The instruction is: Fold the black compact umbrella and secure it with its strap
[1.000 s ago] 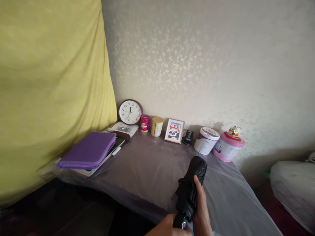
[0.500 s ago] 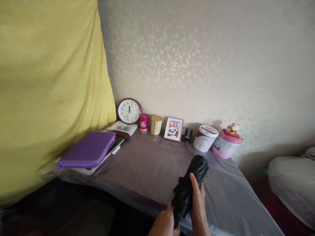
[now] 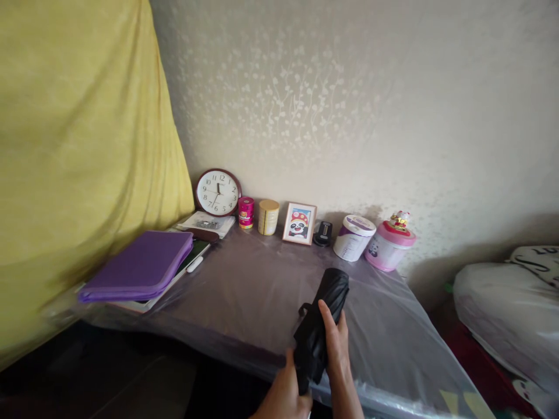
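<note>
A folded black umbrella (image 3: 318,331) is held at a tilt over the front edge of the table, its far end pointing up and to the right. My left hand (image 3: 288,390) is closed around its lower end, where the handle is mostly hidden by the fingers. Higher up, my right hand (image 3: 336,343) wraps the right side of the folded fabric, thumb lying along the top. A small loop of strap sticks out from the umbrella's left side.
Along the wall stand a clock (image 3: 218,192), a pink can (image 3: 246,213), a yellow-lidded can (image 3: 268,217), a panda picture frame (image 3: 299,223), a black device (image 3: 322,234), a white tub (image 3: 354,238) and a pink tub (image 3: 388,247). A purple folder (image 3: 137,265) lies left on the plastic-covered table (image 3: 244,291).
The view has shifted slightly to the right. The umbrella stays in both hands, its fabric looking slimmer and more tightly gathered, and my left hand sits closer to the fabric.
</note>
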{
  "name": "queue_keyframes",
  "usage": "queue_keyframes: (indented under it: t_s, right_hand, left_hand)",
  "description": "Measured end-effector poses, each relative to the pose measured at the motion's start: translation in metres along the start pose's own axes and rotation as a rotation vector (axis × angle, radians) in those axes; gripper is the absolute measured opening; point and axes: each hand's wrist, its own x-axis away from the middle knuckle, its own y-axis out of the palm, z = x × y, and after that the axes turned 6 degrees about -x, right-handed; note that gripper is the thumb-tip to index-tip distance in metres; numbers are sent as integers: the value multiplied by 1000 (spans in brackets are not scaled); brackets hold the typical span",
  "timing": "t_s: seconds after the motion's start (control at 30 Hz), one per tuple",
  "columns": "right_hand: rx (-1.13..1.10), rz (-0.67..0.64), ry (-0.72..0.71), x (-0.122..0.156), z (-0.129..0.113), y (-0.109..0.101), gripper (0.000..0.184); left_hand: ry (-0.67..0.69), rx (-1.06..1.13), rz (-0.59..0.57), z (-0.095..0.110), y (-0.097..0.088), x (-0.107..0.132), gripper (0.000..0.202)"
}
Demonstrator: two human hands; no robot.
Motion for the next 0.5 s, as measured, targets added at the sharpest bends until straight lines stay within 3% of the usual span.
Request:
queue_keyframes:
  t_s: [0.07,0.13,0.27,0.33,0.4,0.5]
  right_hand:
    - [5,17,-8,-1,2,-1,60]
    - [-30,23,28,-1,0,0,61]
    - [-124,1,118,3,-7,1,62]
    - [-133,-50,136,3,-8,1,62]
    - [-87,-57,120,2,-5,1,61]
    - [2,7,56,-1,2,2,60]
  left_hand:
    - [28,-76,61,0,-4,1,68]
    - [64,-62,43,6,-10,5,67]
    - [40,259,-237,24,-15,11,61]
    - [0,365,-311,27,-14,11,64]
    - [-35,325,-293,23,-12,9,68]
    - [-2,115,-169,10,-8,4,74]
